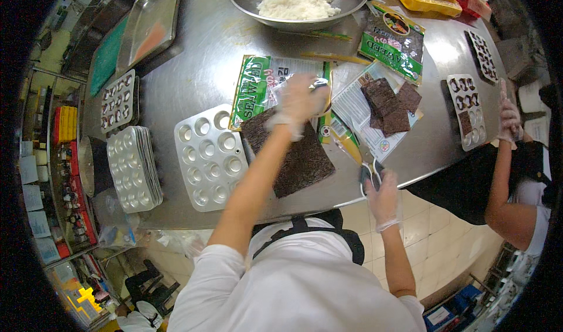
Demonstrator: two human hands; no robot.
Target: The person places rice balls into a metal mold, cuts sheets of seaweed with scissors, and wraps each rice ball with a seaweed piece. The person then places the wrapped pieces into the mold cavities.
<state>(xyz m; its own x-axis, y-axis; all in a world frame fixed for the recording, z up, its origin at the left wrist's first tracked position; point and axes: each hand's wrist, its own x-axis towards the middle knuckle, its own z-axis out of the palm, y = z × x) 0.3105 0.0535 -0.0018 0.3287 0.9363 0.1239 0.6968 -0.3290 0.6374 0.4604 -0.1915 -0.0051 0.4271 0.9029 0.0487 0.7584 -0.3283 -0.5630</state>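
My left hand [302, 100], in a clear glove and smeared by motion, is over a green-and-white seaweed packet [249, 86]. Its fingers are too blurred to read. Below that hand, a large dark seaweed sheet [299, 165] lies on the steel table, partly under my forearm. Near the table's front edge, my gloved right hand [382, 196] is closed around the handles of a pair of scissors [370, 171], with the blades pointing away from me. Cut seaweed pieces [387, 106] lie overlapping on a flattened packet [352, 103] to the right.
A muffin tin [206, 159] sits left of the sheet, beside a stack of tins [132, 168]. Seaweed-lined tins [466, 112] stand at the right, near another person's gloved hand [509, 121]. A steel bowl [246, 7] of rice [299, 1] and another seaweed packet [396, 42] are farther back.
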